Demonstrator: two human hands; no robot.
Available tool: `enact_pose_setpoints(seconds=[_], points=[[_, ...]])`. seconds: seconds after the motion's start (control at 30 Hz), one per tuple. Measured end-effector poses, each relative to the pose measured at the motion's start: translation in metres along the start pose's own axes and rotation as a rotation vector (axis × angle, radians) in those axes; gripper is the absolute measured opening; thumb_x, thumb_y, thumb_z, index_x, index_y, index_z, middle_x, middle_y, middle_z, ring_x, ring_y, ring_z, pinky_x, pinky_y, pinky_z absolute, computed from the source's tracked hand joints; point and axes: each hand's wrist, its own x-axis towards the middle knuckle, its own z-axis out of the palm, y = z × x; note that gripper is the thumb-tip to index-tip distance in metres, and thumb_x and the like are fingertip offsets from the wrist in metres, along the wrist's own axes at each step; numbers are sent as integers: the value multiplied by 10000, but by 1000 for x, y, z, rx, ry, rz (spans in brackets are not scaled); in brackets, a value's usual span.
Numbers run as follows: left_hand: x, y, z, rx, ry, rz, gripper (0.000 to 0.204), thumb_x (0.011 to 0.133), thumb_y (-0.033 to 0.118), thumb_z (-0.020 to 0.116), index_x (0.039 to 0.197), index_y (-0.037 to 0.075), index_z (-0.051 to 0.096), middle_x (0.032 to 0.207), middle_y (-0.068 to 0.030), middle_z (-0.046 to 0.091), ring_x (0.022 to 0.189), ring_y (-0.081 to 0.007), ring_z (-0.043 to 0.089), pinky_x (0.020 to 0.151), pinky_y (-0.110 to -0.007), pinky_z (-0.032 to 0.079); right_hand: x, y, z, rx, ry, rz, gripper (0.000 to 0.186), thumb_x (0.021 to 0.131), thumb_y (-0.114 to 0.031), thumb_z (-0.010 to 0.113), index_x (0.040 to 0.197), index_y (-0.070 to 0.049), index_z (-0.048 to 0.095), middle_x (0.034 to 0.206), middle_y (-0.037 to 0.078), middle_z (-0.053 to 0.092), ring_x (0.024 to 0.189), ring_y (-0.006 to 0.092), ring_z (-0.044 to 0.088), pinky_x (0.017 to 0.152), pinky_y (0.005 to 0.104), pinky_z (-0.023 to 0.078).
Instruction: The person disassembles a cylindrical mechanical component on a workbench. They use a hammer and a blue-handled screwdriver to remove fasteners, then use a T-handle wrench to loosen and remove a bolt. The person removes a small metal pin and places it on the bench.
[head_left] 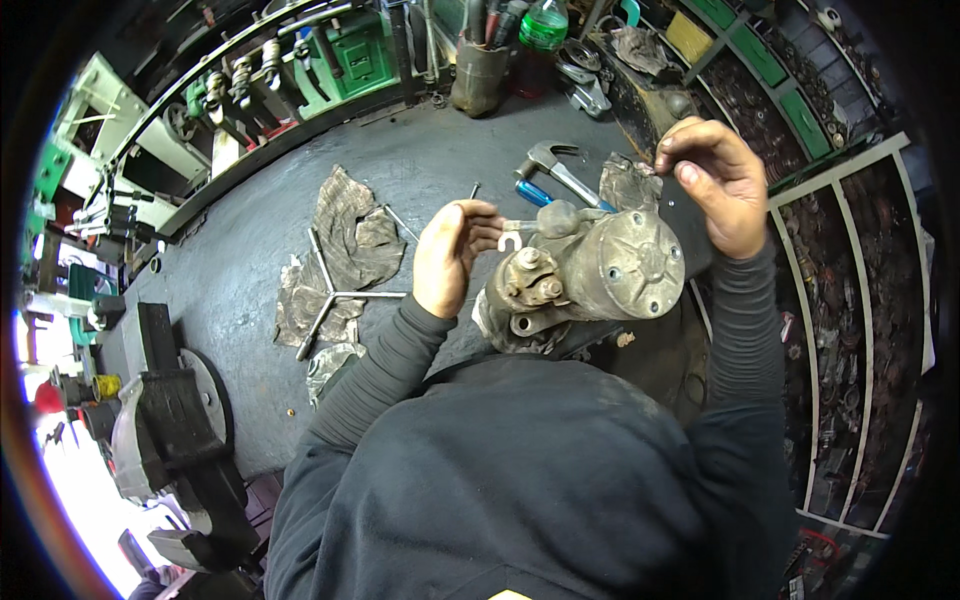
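Observation:
A worn, grimy starter motor [640, 265] stands in front of me on the bench, its round end cap with several small bolts facing up. Beside its smaller cylinder with terminal nuts [530, 275], my left hand [452, 258] has its fingers bent and pressed together. At those fingertips shows a small pale forked piece [511, 242]; its other end is hidden. My right hand [722, 185] is raised beyond the motor's right side, fingers loosely curled, thumb apart, nothing visible between them. Below it lies a crumpled dirty rag [630, 182].
A hammer [565, 172] and blue-handled screwdriver [533, 192] lie behind the motor. Left are a three-armed wrench [332, 294] and a dirty cloth [350, 230]. A bench vise [165, 430] stands at left. Behind are a tool pot [478, 78] and a bottle [543, 30]; shelves [850, 330] line the right.

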Motion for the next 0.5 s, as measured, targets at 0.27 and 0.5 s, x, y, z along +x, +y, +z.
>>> enact_pose_setpoints(seconds=[0.27, 0.5], points=[[-1, -2, -36, 376, 51, -139, 231, 965, 54, 498, 1155, -18, 609, 1051, -108, 672, 881, -129, 614, 811, -276, 507, -49, 96, 10, 169, -76, 441, 185, 879, -54, 657, 1047, 20, 681, 1009, 66, 673, 943, 150, 632, 877, 286, 491], [34, 37, -9, 376, -48, -102, 229, 956, 48, 492, 1149, -15, 598, 1037, -102, 667, 890, -131, 606, 819, -281, 488, 45, 122, 47, 251, -1087, 197, 290, 754, -120, 761, 1016, -21, 687, 880, 82, 627, 822, 195, 584, 764, 341, 468]])
